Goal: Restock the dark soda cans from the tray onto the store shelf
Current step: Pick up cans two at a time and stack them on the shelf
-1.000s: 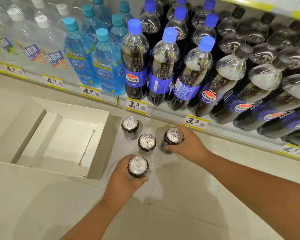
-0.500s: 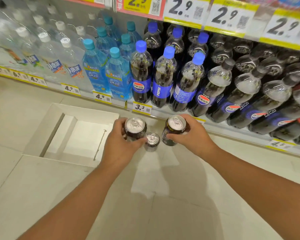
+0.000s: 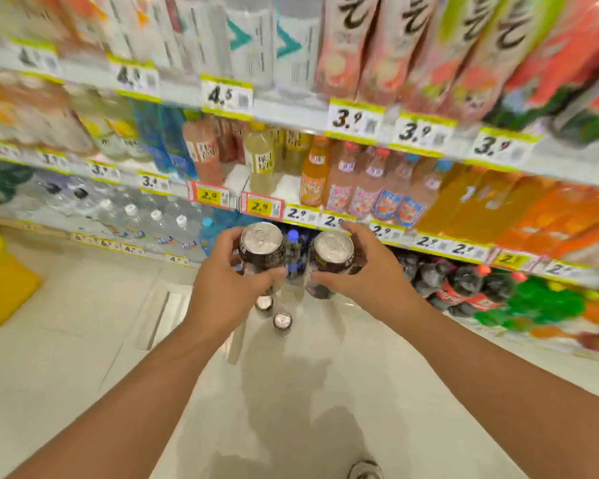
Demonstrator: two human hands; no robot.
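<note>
Two dark soda cans raised upright, my left hand gripping one, my right hand gripping the other, two more cans on the floor at 6 o'clock.

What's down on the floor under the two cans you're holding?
Two more dark cans stand on the floor below the left hand and right hand. The hands may hide more.
</note>
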